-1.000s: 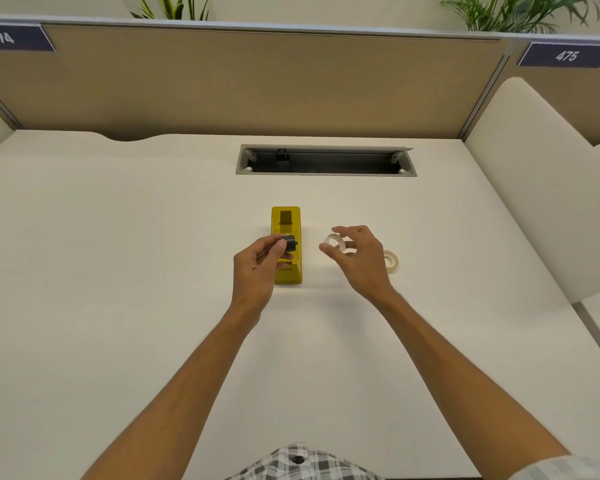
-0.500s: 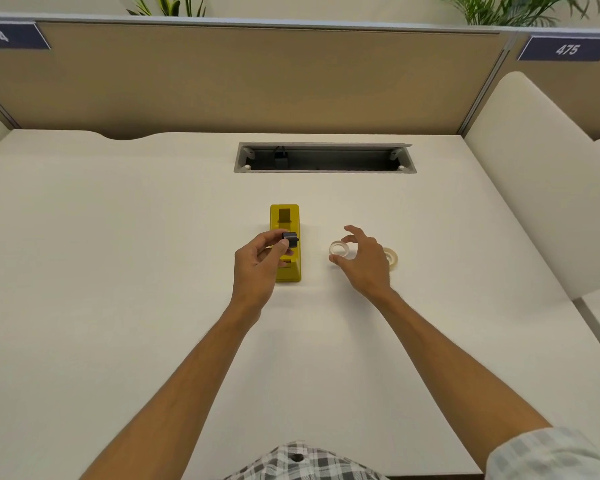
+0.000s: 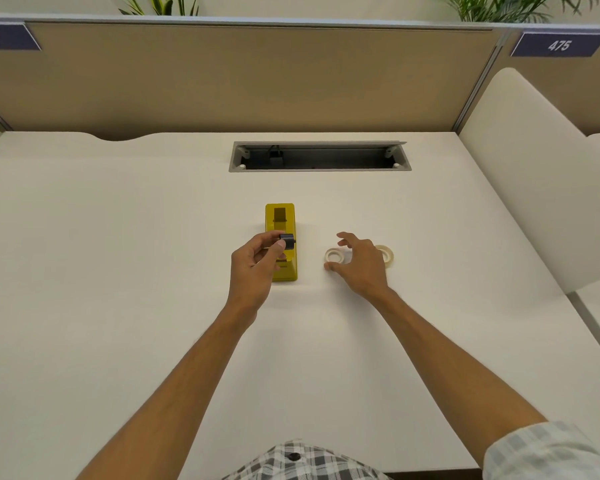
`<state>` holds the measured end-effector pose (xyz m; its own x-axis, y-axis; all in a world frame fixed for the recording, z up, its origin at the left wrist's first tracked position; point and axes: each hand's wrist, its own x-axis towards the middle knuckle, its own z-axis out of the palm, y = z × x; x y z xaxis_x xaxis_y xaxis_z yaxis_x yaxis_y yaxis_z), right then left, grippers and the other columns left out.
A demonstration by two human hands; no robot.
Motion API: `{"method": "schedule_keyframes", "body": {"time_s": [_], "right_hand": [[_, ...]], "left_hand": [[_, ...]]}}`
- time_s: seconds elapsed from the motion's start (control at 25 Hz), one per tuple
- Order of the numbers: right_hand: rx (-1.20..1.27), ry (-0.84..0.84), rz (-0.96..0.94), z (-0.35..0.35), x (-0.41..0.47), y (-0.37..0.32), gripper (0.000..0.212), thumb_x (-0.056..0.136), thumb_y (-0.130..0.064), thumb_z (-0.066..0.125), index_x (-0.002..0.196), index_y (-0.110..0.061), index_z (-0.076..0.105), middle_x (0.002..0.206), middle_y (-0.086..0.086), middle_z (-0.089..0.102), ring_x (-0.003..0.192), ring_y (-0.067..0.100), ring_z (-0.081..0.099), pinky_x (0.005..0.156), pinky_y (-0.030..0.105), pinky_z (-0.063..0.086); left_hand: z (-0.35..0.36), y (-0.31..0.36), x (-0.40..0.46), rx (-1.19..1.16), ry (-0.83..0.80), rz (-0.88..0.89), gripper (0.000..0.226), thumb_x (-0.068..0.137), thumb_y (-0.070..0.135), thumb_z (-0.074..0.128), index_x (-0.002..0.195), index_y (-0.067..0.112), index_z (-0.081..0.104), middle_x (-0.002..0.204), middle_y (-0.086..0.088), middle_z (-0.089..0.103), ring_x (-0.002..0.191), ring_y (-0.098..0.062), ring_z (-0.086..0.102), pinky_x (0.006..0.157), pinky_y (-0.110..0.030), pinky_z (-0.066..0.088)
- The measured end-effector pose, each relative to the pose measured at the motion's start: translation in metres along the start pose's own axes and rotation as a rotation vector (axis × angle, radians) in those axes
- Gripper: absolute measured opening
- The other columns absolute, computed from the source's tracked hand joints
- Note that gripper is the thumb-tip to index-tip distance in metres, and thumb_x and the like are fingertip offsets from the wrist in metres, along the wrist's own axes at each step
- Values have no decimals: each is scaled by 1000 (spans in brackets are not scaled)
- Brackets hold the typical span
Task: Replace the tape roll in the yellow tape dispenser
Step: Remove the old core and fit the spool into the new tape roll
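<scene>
The yellow tape dispenser (image 3: 280, 216) stands in the middle of the white desk (image 3: 118, 271), its roll bay showing no roll. My left hand (image 3: 253, 268) is over its near half and pinches a small black spindle core (image 3: 288, 241) between thumb and fingers. To the right a thin, nearly used-up tape ring (image 3: 334, 255) lies flat on the desk. My right hand (image 3: 361, 265) hovers just right of it with fingers spread, holding nothing. A fuller tape roll (image 3: 386, 253) lies behind that hand, partly hidden.
A grey cable tray opening (image 3: 319, 156) is cut into the desk behind the dispenser. A tan partition (image 3: 257, 77) closes the back, and a white side panel (image 3: 541, 174) rises at the right.
My right hand lowered the thin tape ring onto the desk and let go of it, then drew back slightly right. My left hand kept hold of the black core.
</scene>
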<state>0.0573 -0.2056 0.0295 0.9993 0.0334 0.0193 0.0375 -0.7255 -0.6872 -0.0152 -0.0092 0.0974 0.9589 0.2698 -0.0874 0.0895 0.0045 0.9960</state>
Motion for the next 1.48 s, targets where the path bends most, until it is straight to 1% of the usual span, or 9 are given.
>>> {"method": "schedule_keyframes", "body": {"time_s": [0.16,0.36,0.52,0.68,0.84,1.04,1.24,1.32,1.48], "right_hand": [[37,70,-39,-5,-2,0,52,80,-39,74,126,-23,57,116,-7,66,112,17,53,97,37,41],[-124,216,-72,-22,1,18,42,83,-37,70,120,-20,62,113,-3,67,105,20,59,95,38,40],[-396,240,-25,-36,0,42,50,84,-44,65,126,-17,59,127,4,61,114,26,54,96,41,36],[-469,185,89,-39,-5,56,59,85,-55,60,130,-17,56,134,6,56,122,28,49,98,43,35],[-457,201,87,-39,-8,60,60,84,-55,62,129,-15,56,133,8,56,120,29,51,96,44,36],[-438,167,101,-38,-7,60,62,82,-53,64,130,-14,54,129,10,59,116,31,53,95,44,37],[-418,156,125,-37,-2,58,53,83,-52,62,121,-16,59,117,9,62,105,31,57,86,41,40],[-407,138,127,-38,0,57,46,82,-52,62,113,-17,63,110,7,63,98,30,59,82,40,42],[-286,254,93,-38,-4,46,42,80,-53,65,104,-18,65,102,2,64,85,27,62,79,38,46]], "left_hand": [[-2,0,0,8,-2,2,22,95,20,57,97,39,68,107,7,72,88,-5,69,74,-20,55],[-2,-3,1,7,-3,3,21,96,17,56,106,28,70,106,4,73,84,-1,69,68,-16,55],[-1,-6,1,-5,14,-23,23,97,16,53,112,22,70,107,2,73,84,-4,69,73,-20,53],[1,-6,2,-21,24,-36,25,97,16,53,115,16,69,108,-2,73,87,-9,68,75,-23,53],[2,-6,1,-16,18,-40,25,97,16,53,117,15,68,112,-6,72,92,-14,67,73,-20,52],[2,-7,0,-18,10,-33,24,96,14,54,114,14,69,113,-7,72,89,-12,67,66,-12,51],[2,-7,0,-16,3,-34,24,96,14,54,115,14,69,115,-9,71,92,-15,66,68,-14,50],[2,-6,0,-8,1,-35,25,96,14,54,116,13,69,116,-9,71,94,-17,66,68,-14,50],[1,-4,-1,-8,19,-38,24,96,14,54,115,13,69,113,-7,72,94,-15,67,70,-17,51]]}}
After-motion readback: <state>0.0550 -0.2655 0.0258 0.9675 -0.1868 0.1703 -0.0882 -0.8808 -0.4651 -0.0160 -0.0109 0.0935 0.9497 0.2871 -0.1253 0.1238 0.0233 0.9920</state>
